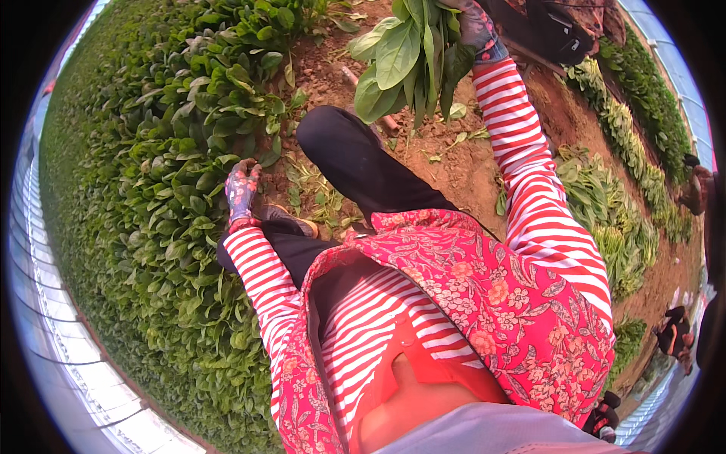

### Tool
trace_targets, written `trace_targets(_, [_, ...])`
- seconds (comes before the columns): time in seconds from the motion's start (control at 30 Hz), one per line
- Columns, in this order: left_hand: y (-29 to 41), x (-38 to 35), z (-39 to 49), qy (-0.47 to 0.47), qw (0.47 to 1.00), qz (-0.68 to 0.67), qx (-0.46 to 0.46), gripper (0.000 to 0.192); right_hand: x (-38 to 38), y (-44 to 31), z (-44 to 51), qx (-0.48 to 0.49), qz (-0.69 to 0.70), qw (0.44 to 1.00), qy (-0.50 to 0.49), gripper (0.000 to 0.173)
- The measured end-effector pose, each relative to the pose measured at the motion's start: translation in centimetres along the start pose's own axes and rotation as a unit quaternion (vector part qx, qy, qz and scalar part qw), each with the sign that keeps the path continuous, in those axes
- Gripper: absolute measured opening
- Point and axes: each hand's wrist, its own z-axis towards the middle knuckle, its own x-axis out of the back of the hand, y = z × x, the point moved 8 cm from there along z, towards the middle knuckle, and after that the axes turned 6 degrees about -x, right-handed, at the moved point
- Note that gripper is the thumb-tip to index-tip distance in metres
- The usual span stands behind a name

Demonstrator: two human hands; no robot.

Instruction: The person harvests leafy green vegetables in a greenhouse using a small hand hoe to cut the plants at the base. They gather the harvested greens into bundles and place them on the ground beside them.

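A bunch of leafy greens that look like spinach (405, 62) hangs from my right hand (479, 31), which wears a floral-patterned glove and is raised at the top, over bare soil. The leaves point down towards my bent knee. At the edge of the standing leafy crop (187, 164), my left hand (243, 190), in a similar floral glove, is low beside my shoe (289, 218). Its fingers are curled, and whether they hold anything is not clear.
Loose leaves (317, 190) lie on the reddish soil (468, 159). A pinkish rod (389, 123) lies partly behind the bunch. Piles of picked greens (612, 227) and a long row of them (629, 136) lie at the right. Other people (675, 335) are at the right edge.
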Motion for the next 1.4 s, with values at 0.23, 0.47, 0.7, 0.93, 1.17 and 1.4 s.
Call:
trace_targets(0.23, [-2.0,-2.0,-0.6,-0.094,0.995,0.01,0.03,0.028,7.1,-7.4,-18.1,-0.131,-0.351,0.922,0.1,0.05])
trace_targets(0.47, [-2.1,-4.1,0.2,-0.128,0.991,0.018,0.011,0.031,14.5,1.3,-32.6,-0.309,-0.344,0.848,0.26,0.041])
trace_targets(0.7, [-2.5,-3.4,-1.1,-0.117,0.988,0.102,0.021,0.03,16.8,13.6,-32.3,-0.485,-0.403,0.713,0.307,0.045])
trace_targets(0.93, [2.7,-6.6,1.2,-0.159,0.983,0.09,-0.011,0.031,22.9,19.2,-24.6,-0.516,-0.468,0.65,0.304,0.083])
trace_targets(1.17, [2.2,-10.7,0.0,-0.124,0.991,0.004,-0.043,0.017,18.4,22.0,-10.6,-0.538,-0.544,0.609,0.21,0.073])
trace_targets(1.4, [-2.0,-16.1,-2.2,-0.133,0.981,0.117,-0.082,0.023,23.2,26.4,-5.6,-0.607,-0.589,0.519,0.127,0.09])
